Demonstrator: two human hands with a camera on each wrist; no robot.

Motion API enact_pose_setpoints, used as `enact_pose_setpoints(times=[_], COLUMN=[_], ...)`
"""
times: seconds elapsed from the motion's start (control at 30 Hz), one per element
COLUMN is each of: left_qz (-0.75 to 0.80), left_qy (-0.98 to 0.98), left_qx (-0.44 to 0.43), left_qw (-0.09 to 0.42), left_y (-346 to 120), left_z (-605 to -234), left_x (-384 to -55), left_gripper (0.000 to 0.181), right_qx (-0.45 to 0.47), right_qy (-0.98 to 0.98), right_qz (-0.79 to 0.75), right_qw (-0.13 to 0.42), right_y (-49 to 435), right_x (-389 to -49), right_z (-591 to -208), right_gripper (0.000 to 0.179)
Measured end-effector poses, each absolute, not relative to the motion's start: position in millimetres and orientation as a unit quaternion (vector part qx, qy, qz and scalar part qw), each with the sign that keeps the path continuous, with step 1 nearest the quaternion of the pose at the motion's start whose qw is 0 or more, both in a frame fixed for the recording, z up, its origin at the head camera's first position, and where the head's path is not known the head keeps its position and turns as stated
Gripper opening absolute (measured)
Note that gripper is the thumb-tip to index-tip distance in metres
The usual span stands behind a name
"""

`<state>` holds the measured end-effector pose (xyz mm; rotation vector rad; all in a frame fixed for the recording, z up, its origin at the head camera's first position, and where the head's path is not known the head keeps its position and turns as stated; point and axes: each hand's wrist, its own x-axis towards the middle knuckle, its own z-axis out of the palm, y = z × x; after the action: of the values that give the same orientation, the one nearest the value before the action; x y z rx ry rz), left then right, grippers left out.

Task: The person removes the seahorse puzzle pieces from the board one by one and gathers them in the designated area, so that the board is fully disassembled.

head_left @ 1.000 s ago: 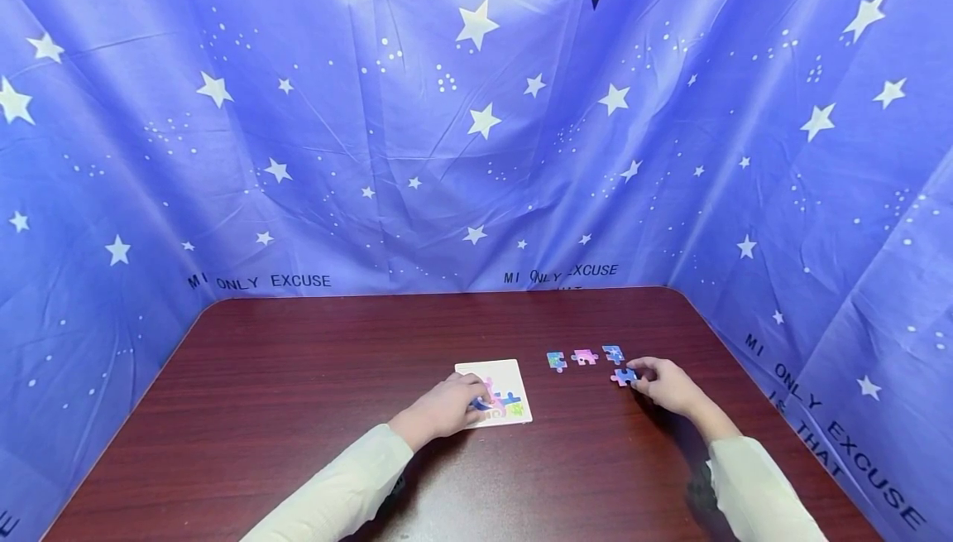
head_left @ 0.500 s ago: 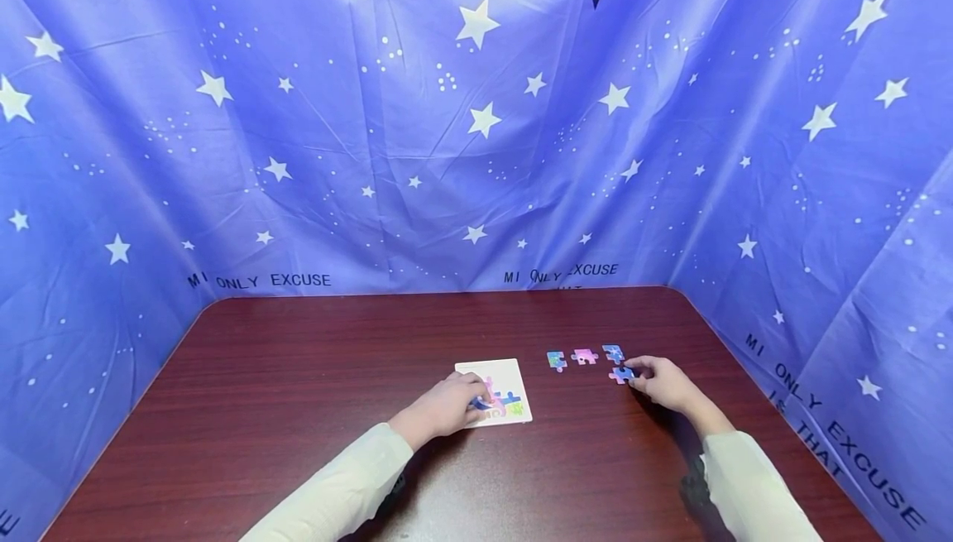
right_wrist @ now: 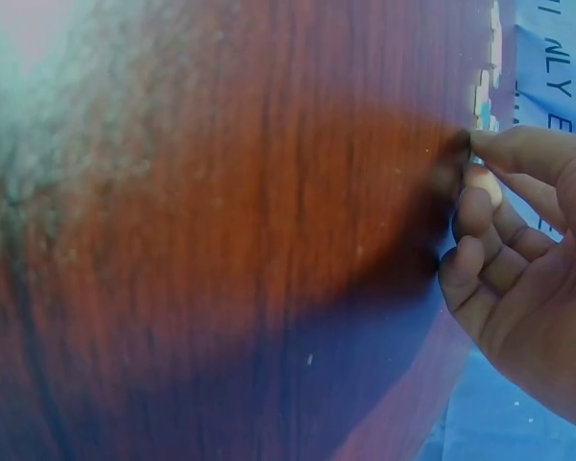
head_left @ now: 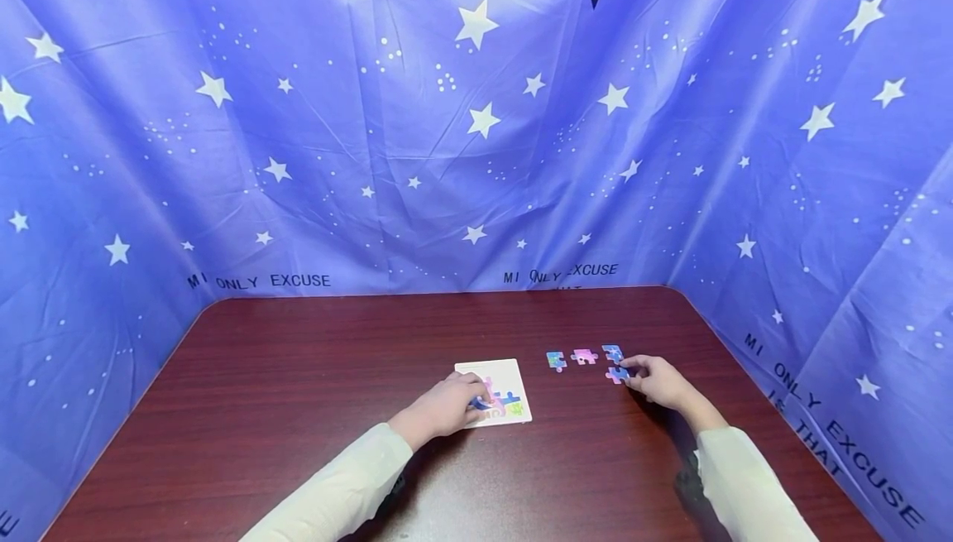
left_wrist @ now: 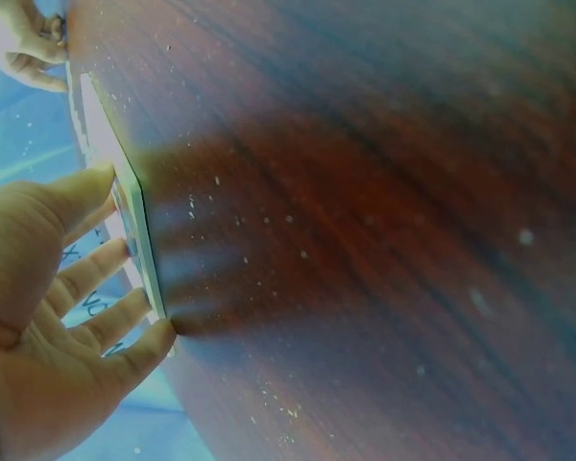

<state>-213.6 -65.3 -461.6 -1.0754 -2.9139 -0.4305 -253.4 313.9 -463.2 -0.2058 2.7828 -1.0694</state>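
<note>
Two bare hands are at work on a dark red-brown wood-grain table (head_left: 313,352), one at the flat white square board (head_left: 506,374), the other at the loose pcs. The L hand (head_left: 444,407) lies over the board's left side, w/ fingers bent a little & spread, tips on the surface & thumb at the edge nearest the person. It seems to steady the board rather than clasp it; can't tell if any pc sits under the fingertips. The R hand (head_left: 664,383) has thumb & index nearly closed on the right edge of a small blue-and-pink cardboard-like jigsaw pc (head_left: 615,376), other fingers curled in beneath.

Key relation: that pinched pc is just on the near side of a blue jigsaw pc w/ a pale mark (head_left: 613,353), almost in line w/ it; can't tell if the edges touch. It's about as long as wide, so no clear long axis; its pinker end faces left, toward the board. The R hand is far nearer, coming in from the right; the L hand is well apart.

Re the board: the pinched pc lies to its right & slightly farther from the person. A pink jigsaw pc w/ tabs (head_left: 584,357) & a blue-and-green jigsaw pc (head_left: 556,362) lie btwn, in a loose row w/ the blue one, slightly beyond a straight path.
</note>
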Motion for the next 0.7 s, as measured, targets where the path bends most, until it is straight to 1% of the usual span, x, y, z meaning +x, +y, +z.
enact_pose_setpoints(times=[0.37,0.7], left_qz=[-0.136,-0.131], left_qy=[-0.929,-0.932], left_qx=[-0.345,-0.338], left_qw=[0.005,0.002], left_y=[-65.2,-65.4], left_z=[-461.8,-466.3], left_x=[-214.7,-217.1], left_gripper=[0.015,0.016], right_qx=[-0.065,-0.068], right_qy=[0.929,0.928], right_qz=[-0.357,-0.359], right_qw=[0.075,0.069], right_y=[316.5,317.1], right_x=[-254.3,-254.3], right_z=[-462.4,-462.0], right_gripper=[0.032,0.034])
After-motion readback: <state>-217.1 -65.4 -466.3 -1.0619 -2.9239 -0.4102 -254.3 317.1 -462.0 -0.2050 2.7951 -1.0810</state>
